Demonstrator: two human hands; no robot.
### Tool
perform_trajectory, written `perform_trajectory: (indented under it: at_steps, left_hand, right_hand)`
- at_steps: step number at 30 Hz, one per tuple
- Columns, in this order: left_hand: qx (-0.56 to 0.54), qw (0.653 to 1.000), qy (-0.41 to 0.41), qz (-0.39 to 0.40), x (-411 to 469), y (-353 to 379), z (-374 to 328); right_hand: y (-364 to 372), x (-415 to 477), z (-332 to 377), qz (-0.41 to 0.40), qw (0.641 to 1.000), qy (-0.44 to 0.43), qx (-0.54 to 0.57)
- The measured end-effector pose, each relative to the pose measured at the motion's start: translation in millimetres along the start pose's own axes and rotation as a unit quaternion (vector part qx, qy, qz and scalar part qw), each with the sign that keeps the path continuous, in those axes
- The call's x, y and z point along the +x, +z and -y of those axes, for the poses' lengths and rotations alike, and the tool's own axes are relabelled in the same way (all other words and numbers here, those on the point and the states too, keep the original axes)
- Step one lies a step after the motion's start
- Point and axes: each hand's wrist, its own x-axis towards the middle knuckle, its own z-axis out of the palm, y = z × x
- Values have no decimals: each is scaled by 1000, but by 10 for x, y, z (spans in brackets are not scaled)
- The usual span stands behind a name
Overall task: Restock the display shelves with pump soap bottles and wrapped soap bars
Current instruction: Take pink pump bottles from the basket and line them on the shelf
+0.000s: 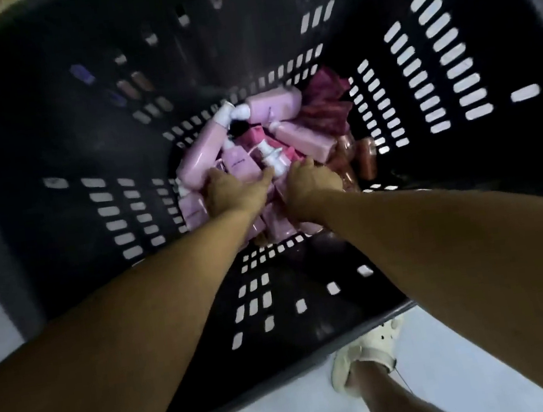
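Both my arms reach deep into a tall black slotted basket (pixel 433 56). At its bottom lie several pink pump soap bottles (pixel 276 105) with white pump heads, mixed with dark pink wrapped soap bars (pixel 323 109). My left hand (pixel 231 190) lies on the pile with its fingers over a small pink bottle (pixel 238 163). My right hand (pixel 310 183) is down among the bottles beside it, fingers curled into the pile; what they hold is hidden. A white pump head (pixel 272 157) stands between the two hands.
The basket's high walls surround both forearms closely. Brownish bottles (pixel 365 158) lie at the right of the pile. Outside the near rim, a pale floor (pixel 457 371) and my foot in a white shoe (pixel 368 352) show.
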Motion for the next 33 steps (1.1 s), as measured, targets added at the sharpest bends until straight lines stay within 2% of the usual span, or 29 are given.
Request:
perform_trajectory:
  at_steps: [3,7,9,13,16,18,21,23,25,27,29,31,33]
  left_hand:
    - [35,999,21,-20,80,95,-67]
    - [133,990,26,50,71,177,-180]
    - [147,985,26,84,1,158,-270]
    - [73,995,9,74,-269,-65,-408]
    - [-69,995,0,76,-811,-616,-582]
    - [-160,984,33,68,-1376,-1265,-776]
    - [-240,962,130,29,-2323,-2529,-1039]
    - [-251,947,198,-3,-2880,-3565,-1158]
    - [-234,939,241,-70,-3335,-4650,-1267]
    - [-263,895,305,-193,-3741,-5669,-1361]
    - [-277,849,341,-292,-4127,-6708,-1416]
    - [-269,805,395,-352,-4409,-7540,-1443]
    - [-272,773,412,-398,-4631,-8274,-1424]
  right_hand:
    - [21,107,-45,-7,998,6,57]
    - [-126,51,-197,8,985,86,149]
    - [-255,-68,-300,6,984,103,147]
    - [-701,-470,-497,-81,988,57,119]
    - [-1301,-1059,-457,-157,970,22,185]
    - [-1853,-1636,-350,-210,949,-18,233]
    - [-2858,-2706,-102,-293,914,-95,264]
    - [-3665,-3471,187,-349,879,-159,284]
    - [-4518,-4222,605,-402,833,-237,298]
    - [-5269,-4936,1062,-438,790,-320,286]
    - [-5906,-5575,1566,-440,758,-392,279]
    - [-6347,-6030,1995,-425,731,-462,268]
    - [-6662,-6361,2410,-429,708,-500,254]
